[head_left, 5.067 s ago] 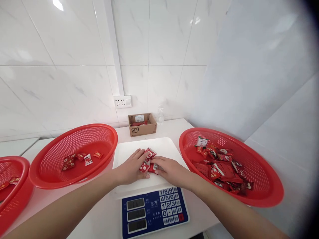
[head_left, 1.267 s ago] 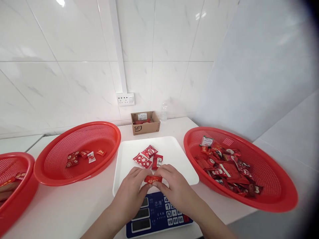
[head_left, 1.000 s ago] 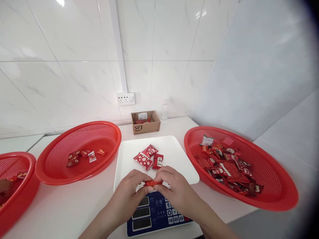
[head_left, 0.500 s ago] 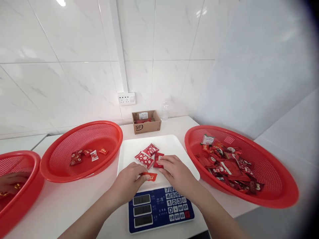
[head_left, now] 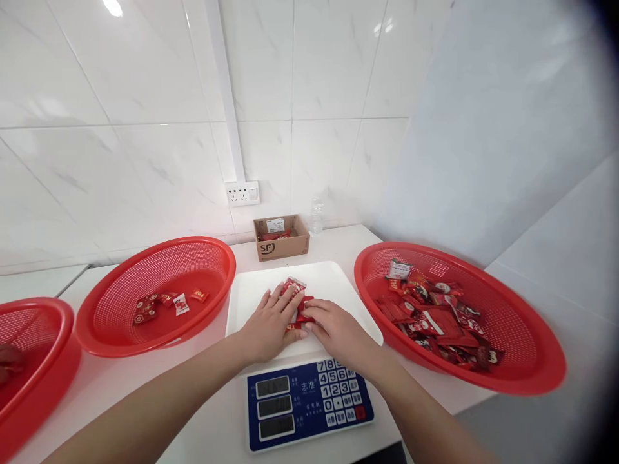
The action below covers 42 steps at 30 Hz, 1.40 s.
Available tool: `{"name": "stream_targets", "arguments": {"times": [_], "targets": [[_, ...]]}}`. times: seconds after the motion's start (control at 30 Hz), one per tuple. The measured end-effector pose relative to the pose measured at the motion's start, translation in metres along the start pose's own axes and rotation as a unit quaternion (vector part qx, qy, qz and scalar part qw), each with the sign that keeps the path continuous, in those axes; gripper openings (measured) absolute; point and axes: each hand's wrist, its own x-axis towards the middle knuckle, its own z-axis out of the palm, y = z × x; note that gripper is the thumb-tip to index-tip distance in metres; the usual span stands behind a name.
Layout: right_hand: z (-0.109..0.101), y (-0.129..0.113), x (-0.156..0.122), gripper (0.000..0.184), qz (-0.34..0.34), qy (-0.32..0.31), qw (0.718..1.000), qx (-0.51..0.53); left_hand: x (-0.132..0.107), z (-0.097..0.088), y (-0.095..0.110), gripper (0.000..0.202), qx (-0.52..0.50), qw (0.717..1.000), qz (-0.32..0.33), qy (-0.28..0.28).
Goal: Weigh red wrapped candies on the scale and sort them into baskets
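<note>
Small red wrapped snack packets (head_left: 295, 282) lie bunched on the white pan (head_left: 333, 277) of a digital scale. My left hand (head_left: 271, 322) rests over them with its fingers stretched out and apart, hiding most of the pile. From the other side, my right hand (head_left: 336, 328) has its fingers bent around the edge of a dark red packet (head_left: 304, 308). The two thumbs almost meet in front of the pile. Below the pan sits the scale's blue panel (head_left: 309, 406), with displays and keys.
A red basket (head_left: 527, 322) full of red packets stands on the right. Another red basket (head_left: 111, 277) to the left holds several packets; a third basket (head_left: 53, 341) shows at the far left, with part of someone's hand (head_left: 9, 361). A cardboard box (head_left: 285, 247) and clear bottle (head_left: 316, 216) stand behind.
My left hand has moved forward and spread over the dotted packets, no longer pinching the small orange-red packet. My right hand has stayed beside the dark red packet. The view shifted slightly.
</note>
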Motion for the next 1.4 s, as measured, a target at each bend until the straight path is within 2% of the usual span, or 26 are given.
{"name": "stream_targets", "arguments": {"times": [0.13, 0.27, 0.43, 0.5, 0.6, 0.67, 0.77, 0.83, 0.9, 0.93, 1.0, 1.1, 1.27, 1.4], "targets": [[-0.002, -0.001, -0.004, 0.033, -0.015, -0.002, 1.0, 0.017, 0.017, 0.0, -0.003, 0.065, 0.018, 1.0, 0.016, -0.007], [-0.028, 0.003, -0.014, 0.034, -0.001, 0.003, 1.0, -0.012, 0.024, 0.0, -0.005, 0.054, 0.042, 0.999, 0.003, -0.006], [-0.086, 0.036, -0.041, 0.035, 0.137, 0.029, 0.984, -0.106, 0.022, -0.002, -0.011, 0.054, 0.034, 0.999, -0.028, 0.002], [-0.107, 0.06, -0.054, 0.038, 0.226, -0.001, 0.96, -0.164, 0.02, -0.002, -0.012, 0.056, 0.027, 0.999, -0.036, 0.001], [-0.129, 0.098, -0.072, 0.041, 0.303, -0.06, 0.931, -0.195, 0.017, -0.004, -0.012, 0.059, 0.03, 0.999, -0.034, -0.004], [-0.135, 0.12, -0.082, 0.047, 0.344, -0.116, 0.909, -0.206, 0.014, -0.006, -0.013, 0.06, 0.033, 0.999, -0.026, -0.009], [-0.133, 0.14, -0.092, 0.074, 0.387, -0.183, 0.878, -0.214, 0.009, -0.004, -0.018, 0.06, 0.03, 0.999, -0.014, -0.013], [-0.125, 0.147, -0.093, 0.09, 0.404, -0.205, 0.863, -0.223, 0.006, -0.001, -0.022, 0.06, 0.027, 1.0, -0.006, -0.005], [-0.118, 0.15, -0.091, 0.094, 0.41, -0.209, 0.856, -0.235, 0.002, 0.004, -0.026, 0.058, 0.024, 0.999, 0.004, 0.024], [-0.115, 0.151, -0.09, 0.089, 0.41, -0.208, 0.856, -0.238, -0.001, 0.007, -0.027, 0.056, 0.023, 0.999, 0.009, 0.044], [-0.115, 0.153, -0.086, 0.066, 0.404, -0.2, 0.861, -0.237, -0.009, 0.009, -0.028, 0.054, 0.016, 0.996, 0.018, 0.087], [-0.125, 0.155, -0.082, 0.037, 0.397, -0.174, 0.873, -0.224, -0.028, 0.005, -0.025, 0.056, -0.017, 0.99, 0.02, 0.139], [-0.145, 0.154, -0.073, 0.031, 0.38, -0.093, 0.903, -0.177, -0.065, -0.014, -0.011, 0.052, -0.102, 0.972, -0.031, 0.211], [-0.153, 0.153, -0.062, 0.031, 0.346, -0.037, 0.933, -0.092, -0.084, -0.014, -0.008, 0.05, -0.138, 0.962, -0.062, 0.225]]}}
